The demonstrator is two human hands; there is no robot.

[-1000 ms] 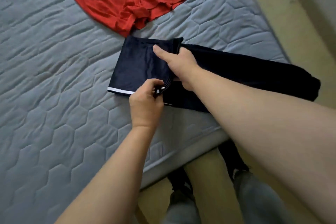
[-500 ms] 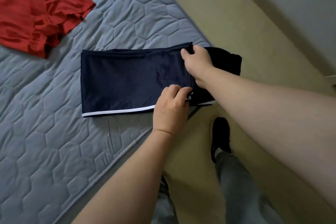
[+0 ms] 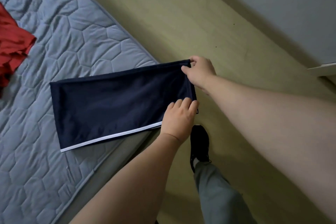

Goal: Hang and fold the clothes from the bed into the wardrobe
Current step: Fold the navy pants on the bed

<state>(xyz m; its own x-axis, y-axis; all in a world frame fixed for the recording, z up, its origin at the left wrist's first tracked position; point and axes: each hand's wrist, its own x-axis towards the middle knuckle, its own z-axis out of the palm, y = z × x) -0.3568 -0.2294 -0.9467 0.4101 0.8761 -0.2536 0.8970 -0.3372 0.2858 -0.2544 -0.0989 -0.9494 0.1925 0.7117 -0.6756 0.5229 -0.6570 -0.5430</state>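
Navy garment (image 3: 112, 107) — left hand (image 3: 179, 120), right hand (image 3: 199, 72)

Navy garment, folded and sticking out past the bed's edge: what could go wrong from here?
1. The right hand and left hand alone hold up the end of the navy garment that overhangs the floor; a slack grip could let it droop and the fold open.
2. Both hands hold the same end, so lifting may let the far end on the bed sag and unfold.
3. The shoe stands just below, so dropped cloth might get stepped on.
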